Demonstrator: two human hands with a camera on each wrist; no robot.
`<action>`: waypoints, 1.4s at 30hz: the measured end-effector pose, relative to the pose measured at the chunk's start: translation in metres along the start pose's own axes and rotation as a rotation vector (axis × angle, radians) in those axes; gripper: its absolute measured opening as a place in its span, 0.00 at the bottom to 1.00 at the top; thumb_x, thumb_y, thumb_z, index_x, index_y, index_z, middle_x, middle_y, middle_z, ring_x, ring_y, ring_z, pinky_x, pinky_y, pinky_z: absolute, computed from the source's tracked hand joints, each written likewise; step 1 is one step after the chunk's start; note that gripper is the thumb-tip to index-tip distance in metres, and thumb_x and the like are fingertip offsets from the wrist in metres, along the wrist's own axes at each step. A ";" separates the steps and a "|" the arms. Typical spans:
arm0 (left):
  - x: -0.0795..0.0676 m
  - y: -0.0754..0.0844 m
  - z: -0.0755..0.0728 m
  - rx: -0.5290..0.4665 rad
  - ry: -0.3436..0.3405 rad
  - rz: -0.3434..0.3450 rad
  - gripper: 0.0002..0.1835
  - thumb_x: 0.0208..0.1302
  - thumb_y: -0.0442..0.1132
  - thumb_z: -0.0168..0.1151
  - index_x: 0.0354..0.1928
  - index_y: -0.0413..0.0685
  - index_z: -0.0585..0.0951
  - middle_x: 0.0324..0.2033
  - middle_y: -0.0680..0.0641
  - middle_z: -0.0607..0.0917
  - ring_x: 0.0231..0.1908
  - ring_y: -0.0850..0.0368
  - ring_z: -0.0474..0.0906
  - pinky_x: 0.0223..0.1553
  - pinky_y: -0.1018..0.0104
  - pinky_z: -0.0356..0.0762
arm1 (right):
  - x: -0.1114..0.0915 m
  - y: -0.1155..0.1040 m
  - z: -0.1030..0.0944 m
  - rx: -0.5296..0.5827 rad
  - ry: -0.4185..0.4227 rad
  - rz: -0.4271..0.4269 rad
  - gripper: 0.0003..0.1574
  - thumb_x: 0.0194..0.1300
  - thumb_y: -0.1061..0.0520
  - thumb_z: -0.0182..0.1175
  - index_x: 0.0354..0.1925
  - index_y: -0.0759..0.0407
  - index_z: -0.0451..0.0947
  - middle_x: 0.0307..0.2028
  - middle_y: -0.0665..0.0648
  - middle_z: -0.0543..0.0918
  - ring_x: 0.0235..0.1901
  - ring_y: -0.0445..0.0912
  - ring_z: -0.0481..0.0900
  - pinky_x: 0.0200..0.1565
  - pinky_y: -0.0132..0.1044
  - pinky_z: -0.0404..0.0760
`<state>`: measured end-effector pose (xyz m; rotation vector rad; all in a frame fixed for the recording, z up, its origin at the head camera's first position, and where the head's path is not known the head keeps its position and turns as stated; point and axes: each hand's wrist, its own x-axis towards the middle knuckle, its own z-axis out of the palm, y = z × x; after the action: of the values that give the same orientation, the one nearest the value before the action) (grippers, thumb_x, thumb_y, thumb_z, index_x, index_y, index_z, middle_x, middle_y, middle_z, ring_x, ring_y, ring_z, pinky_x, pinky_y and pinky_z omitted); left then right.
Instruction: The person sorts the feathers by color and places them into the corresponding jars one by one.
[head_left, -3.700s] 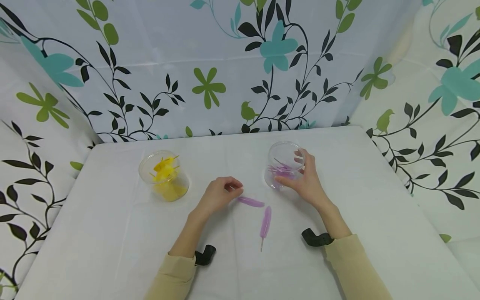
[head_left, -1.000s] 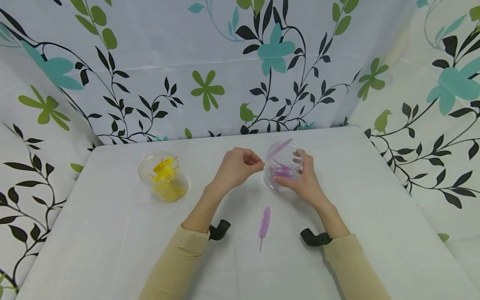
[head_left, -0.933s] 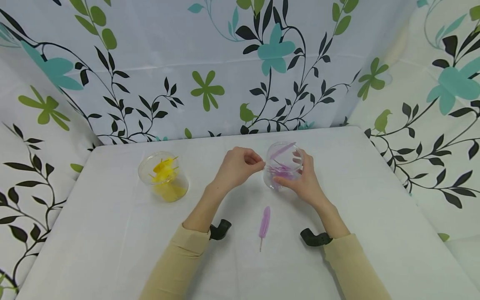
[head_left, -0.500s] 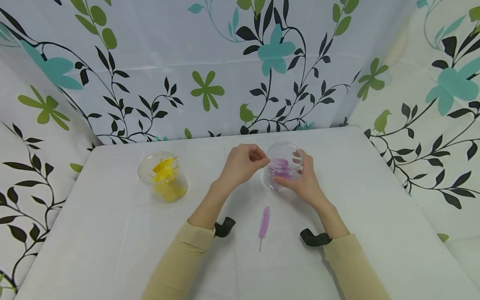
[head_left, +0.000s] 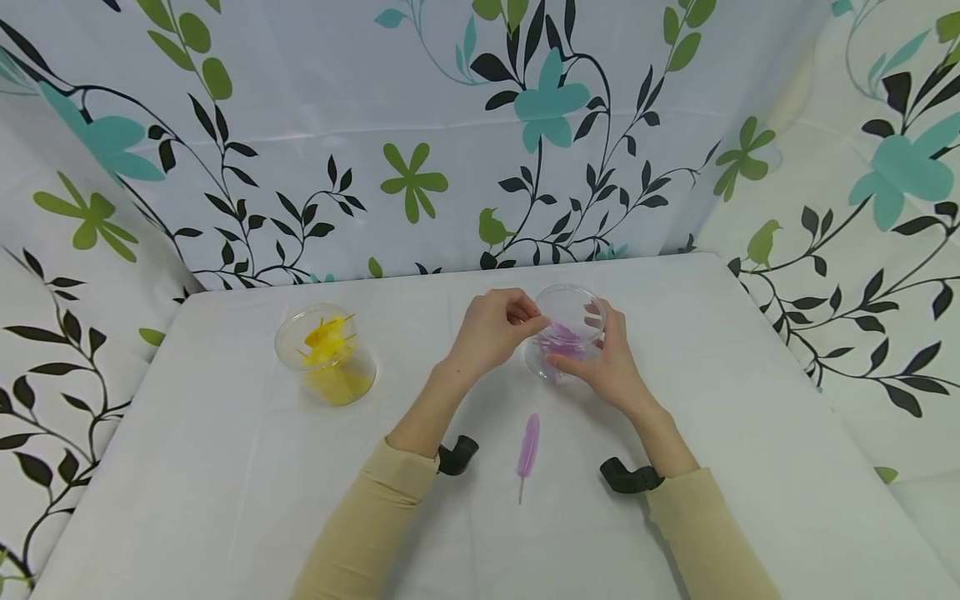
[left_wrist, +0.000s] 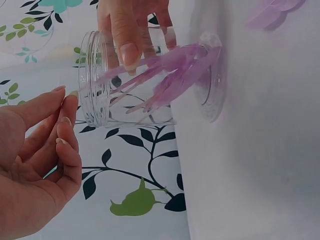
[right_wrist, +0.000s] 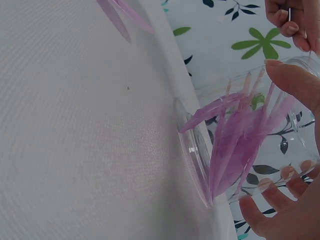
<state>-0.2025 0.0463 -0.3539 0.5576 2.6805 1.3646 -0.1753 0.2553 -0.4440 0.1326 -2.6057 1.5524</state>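
In the head view my right hand (head_left: 611, 358) grips the side of a clear plastic jar (head_left: 537, 357) that stands upright on the table. Several purple feathers (right_wrist: 240, 135) lean inside it, most with quills pointing up. My left hand (head_left: 495, 329) is at the left of the jar's rim, thumb and index finger pinching the quill end of a purple feather (left_wrist: 102, 78) whose vane reaches down into the jar. Another purple feather (head_left: 528, 444) lies on the table in front of the jar, its quill toward me.
A second clear jar (head_left: 363, 379) holding several yellow feathers (head_left: 330, 346) stands at the left of the white-covered table (head_left: 225, 467). Patterned cloth (head_left: 420, 83) hangs behind and at both sides. Black wrist mounts (head_left: 630, 477) stick out from both sleeves.
My left hand picked up the second loose purple feather, carried it to the jar and lowered it through the mouth, shifting slightly right. The right hand keeps its grip on the jar.
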 end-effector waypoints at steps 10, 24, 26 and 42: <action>-0.006 -0.007 0.003 -0.016 0.016 0.008 0.11 0.64 0.47 0.70 0.36 0.47 0.83 0.30 0.52 0.85 0.32 0.58 0.79 0.35 0.69 0.77 | 0.000 0.000 0.001 -0.002 0.001 -0.001 0.67 0.55 0.44 0.75 0.77 0.54 0.43 0.71 0.60 0.56 0.72 0.57 0.59 0.69 0.62 0.63; -0.046 -0.023 0.005 -0.063 0.027 -0.002 0.08 0.68 0.47 0.65 0.37 0.51 0.85 0.27 0.56 0.85 0.31 0.58 0.75 0.32 0.66 0.74 | 0.002 0.001 0.002 -0.004 0.015 -0.003 0.67 0.53 0.45 0.77 0.76 0.54 0.44 0.70 0.59 0.57 0.71 0.56 0.59 0.68 0.61 0.64; -0.053 -0.025 0.006 -0.063 0.018 -0.008 0.08 0.68 0.47 0.64 0.37 0.52 0.85 0.28 0.57 0.85 0.31 0.58 0.75 0.33 0.66 0.74 | 0.001 0.001 0.002 -0.006 0.015 -0.005 0.67 0.53 0.45 0.77 0.76 0.55 0.44 0.70 0.59 0.57 0.71 0.56 0.59 0.68 0.61 0.64; -0.101 -0.034 0.025 0.081 -0.211 -0.024 0.03 0.64 0.39 0.66 0.32 0.50 0.85 0.24 0.58 0.81 0.27 0.66 0.74 0.31 0.73 0.74 | 0.001 0.001 0.001 -0.002 0.015 -0.010 0.67 0.53 0.45 0.77 0.77 0.52 0.44 0.70 0.59 0.58 0.71 0.56 0.60 0.68 0.61 0.64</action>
<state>-0.1120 0.0113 -0.4048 0.6363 2.5722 1.1263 -0.1763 0.2549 -0.4449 0.1335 -2.5908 1.5417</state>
